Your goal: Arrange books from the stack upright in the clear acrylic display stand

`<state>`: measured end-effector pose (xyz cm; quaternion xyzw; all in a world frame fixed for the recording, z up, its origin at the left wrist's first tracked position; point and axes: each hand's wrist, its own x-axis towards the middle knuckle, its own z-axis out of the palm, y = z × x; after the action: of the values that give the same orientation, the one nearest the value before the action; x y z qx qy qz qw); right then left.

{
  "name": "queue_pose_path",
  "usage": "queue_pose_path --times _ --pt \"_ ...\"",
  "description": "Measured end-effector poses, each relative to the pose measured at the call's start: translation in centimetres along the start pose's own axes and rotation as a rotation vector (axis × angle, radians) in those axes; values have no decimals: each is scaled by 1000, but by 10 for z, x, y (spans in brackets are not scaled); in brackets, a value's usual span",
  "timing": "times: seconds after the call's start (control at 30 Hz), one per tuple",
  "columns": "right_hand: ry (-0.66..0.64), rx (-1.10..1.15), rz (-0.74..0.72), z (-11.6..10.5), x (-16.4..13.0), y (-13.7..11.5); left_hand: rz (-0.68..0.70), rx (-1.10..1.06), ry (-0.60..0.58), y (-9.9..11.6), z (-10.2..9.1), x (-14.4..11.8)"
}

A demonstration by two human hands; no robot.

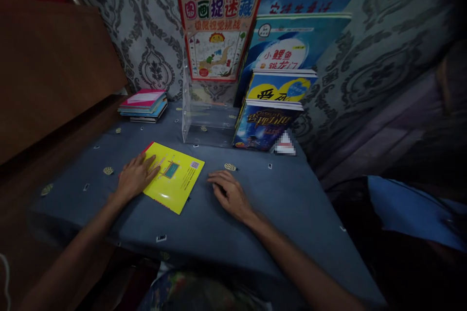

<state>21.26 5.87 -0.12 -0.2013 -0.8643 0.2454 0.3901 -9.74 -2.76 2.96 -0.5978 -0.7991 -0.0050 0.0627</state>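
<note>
Yellow booklet [174, 176]. Thin, soft-covered, lying flat on the blue cloth [255, 204] in the lower left-centre of the frame, turned at a slant so one corner points toward the viewer. A small dark picture and a square code are printed on the upward face.

Left hand [135, 176]. Laid palm down, fingers spread and loosely extended across the booklet's left edge and near corner; nothing gripped, only pressing. As a judgement: a cover this thin is best handled by keeping the palm flat to stop it skating on the cloth, then curling the fingertips under the near edge to lift it, not pinching the middle, which would crease it.

Right hand [229, 193]. Resting flat and empty on the cloth just to the right of the booklet, fingers relaxed and pointing left, apart from the booklet's edge. Judged well placed to steady or take the free right side.

Clear stand [206, 121]. Transparent tiered rack at centre, behind the booklet; its lower tiers appear bare.

Red-topped book [219, 26]. Upright in the stand's top tier, upper centre.

Blue books [275, 107]. Several propped in overlapping rows to the right of the stand, leaning against the patterned wall.

Small stack of books [144, 105]. Flat, pink cover uppermost, left of the stand near a wooden panel.
</note>
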Motion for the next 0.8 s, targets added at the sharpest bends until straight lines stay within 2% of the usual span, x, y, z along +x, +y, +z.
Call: queue_pose_path --times 0.2,0.43,0.63,0.8 --pt "-15 -33 -61 0 -1 -9 -8 20 -105 36 -22 -7" --pt "-45 -124 -104 -2 -3 -9 101 99 -114 94 -38 -15" --pt "-162 -260 6 -16 -3 -5 241 97 -141 145 -49 -26" --pt "-284 -352 120 -16 -5 -5 323 110 -159 167 -62 -33"
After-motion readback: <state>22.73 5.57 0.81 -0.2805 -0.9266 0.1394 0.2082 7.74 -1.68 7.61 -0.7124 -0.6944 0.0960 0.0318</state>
